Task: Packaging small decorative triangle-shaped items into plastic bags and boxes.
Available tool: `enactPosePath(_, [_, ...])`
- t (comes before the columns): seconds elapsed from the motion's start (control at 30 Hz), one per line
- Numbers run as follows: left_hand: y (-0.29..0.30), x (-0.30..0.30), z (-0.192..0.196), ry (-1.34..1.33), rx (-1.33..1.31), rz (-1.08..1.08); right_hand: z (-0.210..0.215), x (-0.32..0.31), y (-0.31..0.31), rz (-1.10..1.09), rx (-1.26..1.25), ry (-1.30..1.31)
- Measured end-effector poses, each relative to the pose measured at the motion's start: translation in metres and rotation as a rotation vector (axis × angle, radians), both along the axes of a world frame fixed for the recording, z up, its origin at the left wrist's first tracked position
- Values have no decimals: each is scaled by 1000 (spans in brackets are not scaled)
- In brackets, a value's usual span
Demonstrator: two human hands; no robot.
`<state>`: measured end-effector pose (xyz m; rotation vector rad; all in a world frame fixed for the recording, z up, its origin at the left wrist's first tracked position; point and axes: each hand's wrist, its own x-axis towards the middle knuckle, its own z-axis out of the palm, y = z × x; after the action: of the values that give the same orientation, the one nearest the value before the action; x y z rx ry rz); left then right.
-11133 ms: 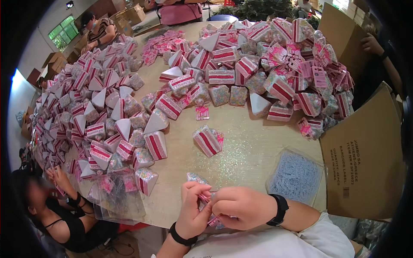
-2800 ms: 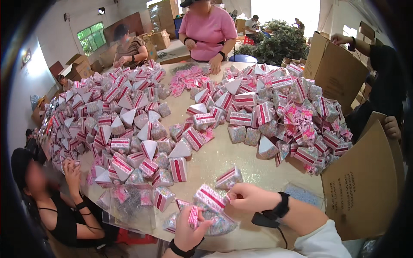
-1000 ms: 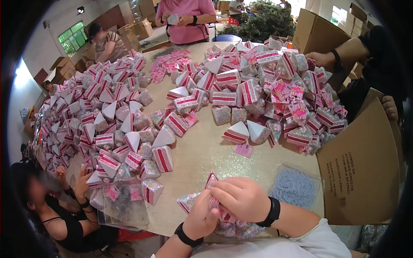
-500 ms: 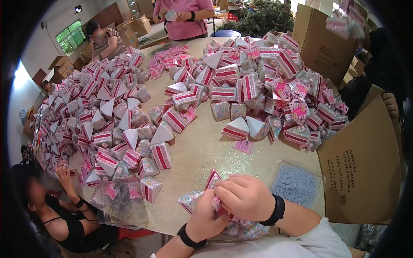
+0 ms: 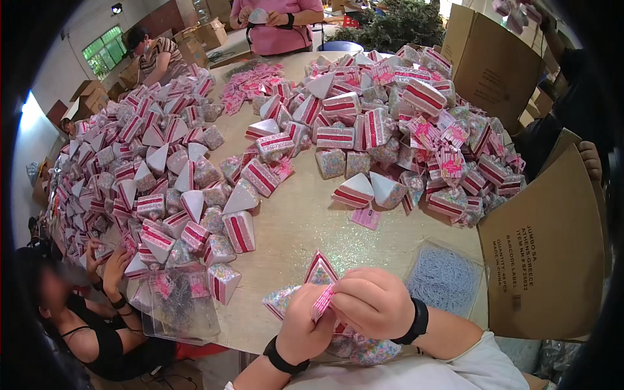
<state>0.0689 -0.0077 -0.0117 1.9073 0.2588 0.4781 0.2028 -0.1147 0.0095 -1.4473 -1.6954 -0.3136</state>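
My left hand and my right hand meet at the near table edge. Together they pinch a small pink-and-white striped tag held against a wedge-shaped, cake-slice box with red and white stripes and sprinkle pattern. More sprinkle-patterned wedges lie under my hands, partly hidden. Both wrists wear black bands.
Heaps of the same wedge boxes cover the round beige table left and far right. A clear bag of pale blue ties lies right of my hands, beside a brown carton. Other people sit around the table.
Over the earlier frames my hands took a wedge box from the table and drew it to the near edge. In the last second they stay together, working the tag against it.
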Motion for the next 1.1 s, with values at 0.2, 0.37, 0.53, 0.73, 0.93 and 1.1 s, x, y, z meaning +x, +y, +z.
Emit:
enactPosePath(0.2, [0,0,2,3,17,1,0,-1,1,8,-12,11])
enactPosePath(0.37, [0,0,0,2,13,4,-1,-3,2,-10,-14,37])
enactPosePath(0.53, [0,-1,-4,12,18,5,-2,-2,1,5,-36,45])
enactPosePath(0.73, [2,-2,-4,-21,56,17,4,-1,1,44,-68,25])
enactPosePath(0.93, [1,-2,1,-27,48,54,1,-3,-1,32,-34,2])
enactPosePath(1.1, [-2,-4,-1,1,-10,80,3,-3,-1,42,-38,-2])
